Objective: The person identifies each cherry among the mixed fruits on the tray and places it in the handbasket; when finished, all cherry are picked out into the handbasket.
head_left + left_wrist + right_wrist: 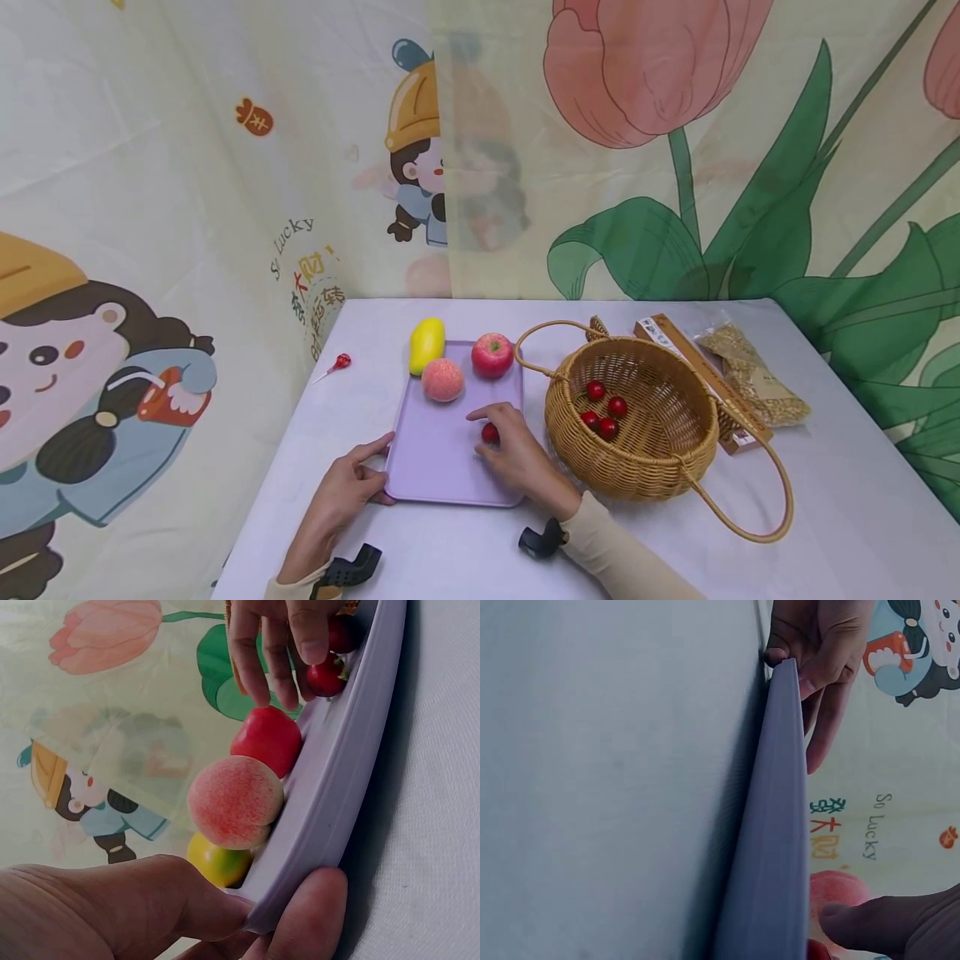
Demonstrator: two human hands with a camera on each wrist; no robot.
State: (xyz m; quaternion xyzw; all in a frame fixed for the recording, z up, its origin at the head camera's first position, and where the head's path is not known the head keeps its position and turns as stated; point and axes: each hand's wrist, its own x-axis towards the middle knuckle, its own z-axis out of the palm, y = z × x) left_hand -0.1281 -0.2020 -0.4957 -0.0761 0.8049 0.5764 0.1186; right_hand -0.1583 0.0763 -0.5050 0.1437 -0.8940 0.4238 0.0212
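Printed curtain (315, 67) behind a white tabletop (352, 400). Small red fruit (491, 433) sits mid-frame, slightly low, on the lilac tray (435, 467). Right hand (521, 458) arched over it, fingers loosely spread, no grip visible. Left hand (345, 492) pinches the tray's lower-left corner. Advice: pin the tray, work low so nothing rolls. Left-wrist view adds a second red fruit (345, 634), unseen from the head; only head view shows four inside the basket (585, 454).
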